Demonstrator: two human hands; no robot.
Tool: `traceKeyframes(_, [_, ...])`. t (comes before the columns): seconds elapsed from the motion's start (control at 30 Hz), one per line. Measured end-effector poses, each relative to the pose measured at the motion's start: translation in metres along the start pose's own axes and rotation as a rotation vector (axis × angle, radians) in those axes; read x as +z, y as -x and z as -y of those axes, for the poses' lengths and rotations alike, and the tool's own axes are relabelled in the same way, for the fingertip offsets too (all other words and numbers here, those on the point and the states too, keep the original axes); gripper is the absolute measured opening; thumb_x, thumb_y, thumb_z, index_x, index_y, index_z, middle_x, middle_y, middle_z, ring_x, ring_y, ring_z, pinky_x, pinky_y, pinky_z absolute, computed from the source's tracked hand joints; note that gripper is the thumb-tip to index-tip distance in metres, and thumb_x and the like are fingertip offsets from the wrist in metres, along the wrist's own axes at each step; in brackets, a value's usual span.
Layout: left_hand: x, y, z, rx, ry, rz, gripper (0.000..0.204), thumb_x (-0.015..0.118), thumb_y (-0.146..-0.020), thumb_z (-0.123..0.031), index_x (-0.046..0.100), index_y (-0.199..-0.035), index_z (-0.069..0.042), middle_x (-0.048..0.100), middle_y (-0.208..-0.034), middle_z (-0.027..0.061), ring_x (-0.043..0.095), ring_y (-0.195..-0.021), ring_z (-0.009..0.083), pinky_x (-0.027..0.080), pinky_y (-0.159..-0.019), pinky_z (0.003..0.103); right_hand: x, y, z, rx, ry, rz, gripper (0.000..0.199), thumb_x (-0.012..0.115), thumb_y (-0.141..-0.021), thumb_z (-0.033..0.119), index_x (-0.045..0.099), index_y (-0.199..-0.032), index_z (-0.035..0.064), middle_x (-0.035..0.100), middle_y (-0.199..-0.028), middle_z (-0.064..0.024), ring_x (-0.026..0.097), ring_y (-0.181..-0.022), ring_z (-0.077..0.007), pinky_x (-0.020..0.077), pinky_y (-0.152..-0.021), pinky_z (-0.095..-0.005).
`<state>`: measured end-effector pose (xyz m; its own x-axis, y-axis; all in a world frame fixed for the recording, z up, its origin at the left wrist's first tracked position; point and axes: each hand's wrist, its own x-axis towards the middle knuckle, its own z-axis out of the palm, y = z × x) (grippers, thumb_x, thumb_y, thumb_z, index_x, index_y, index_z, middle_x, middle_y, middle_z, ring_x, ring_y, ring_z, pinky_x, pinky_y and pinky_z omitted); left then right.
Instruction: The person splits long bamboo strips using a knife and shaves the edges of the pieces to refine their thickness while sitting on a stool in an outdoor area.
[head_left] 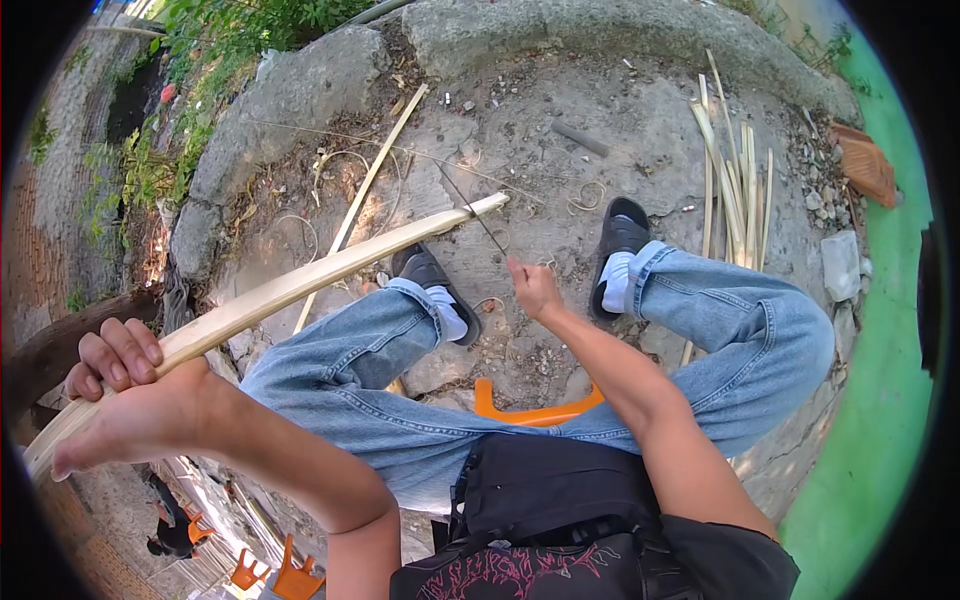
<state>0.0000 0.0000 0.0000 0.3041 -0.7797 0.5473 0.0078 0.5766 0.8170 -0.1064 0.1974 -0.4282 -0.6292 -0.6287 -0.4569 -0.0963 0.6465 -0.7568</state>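
Observation:
A long, pale bamboo strip slants across the view from lower left to the upper middle, above my left leg. My left hand is closed around its near end, palm turned up and fingers curled over the edge. Between my feet, my right hand grips a thin, dark knife, seen almost edge-on. The blade crosses the strip close to its far tip; whether it cuts into the wood I cannot tell. My right fingers hide the knife's handle.
Another long strip lies on the ground beyond my left foot, among curled shavings. Several strips are heaped at the right. A grey stick lies ahead, before the concrete curb. An orange stool is under me.

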Motion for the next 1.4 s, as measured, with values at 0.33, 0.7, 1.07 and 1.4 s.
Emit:
traceKeyframes(0.33, [-0.015,-0.03,0.021,-0.037,-0.037,-0.135,0.067,0.011,-0.085,-0.075,0.028,-0.068,-0.012,0.027,-0.052,0.0014,0.02,-0.041,0.0103,0.017,-0.037,0.023,0.005,-0.002,-0.005,-0.088,-0.031,-0.062,0.067,0.041,-0.091,0.055,0.059,-0.069,-0.0056,0.052,-0.063,-0.0294,0.057,-0.066,-0.0451,0.043,-0.062,-0.047])
traceKeyframes(0.7, [-0.02,-0.047,0.041,-0.081,-0.11,-0.219,0.066,0.011,-0.087,-0.072,0.029,-0.068,-0.012,0.028,-0.051,0.0011,0.024,-0.04,0.011,0.018,-0.035,0.023,0.0,-0.034,-0.047,0.128,0.054,-0.002,0.078,0.035,-0.09,0.061,0.065,-0.078,-0.0102,0.059,-0.078,-0.0365,0.06,-0.085,-0.049,0.0461,-0.079,-0.0484])
traceKeyframes(1.07, [-0.057,-0.066,0.036,-0.089,0.3,0.34,0.074,0.044,-0.066,-0.087,0.029,-0.067,-0.014,0.024,-0.054,-0.0024,0.02,-0.042,0.0047,0.015,-0.037,0.019,-0.037,-0.033,-0.035,0.292,0.099,0.106,0.088,0.036,-0.083,0.072,0.065,-0.073,-0.0104,0.06,-0.081,-0.0362,0.06,-0.085,-0.0482,0.0448,-0.082,-0.0469])
traceKeyframes(1.4, [-0.08,-0.059,0.026,-0.176,0.554,0.606,0.063,0.049,-0.076,-0.075,0.025,-0.062,-0.019,0.021,-0.044,-0.0063,0.019,-0.033,0.0022,0.02,-0.032,0.016,-0.013,0.03,0.052,0.025,0.014,0.052,0.077,0.04,-0.087,0.064,0.06,-0.065,-0.008,0.054,-0.059,-0.0292,0.058,-0.061,-0.0419,0.0424,-0.063,-0.048])
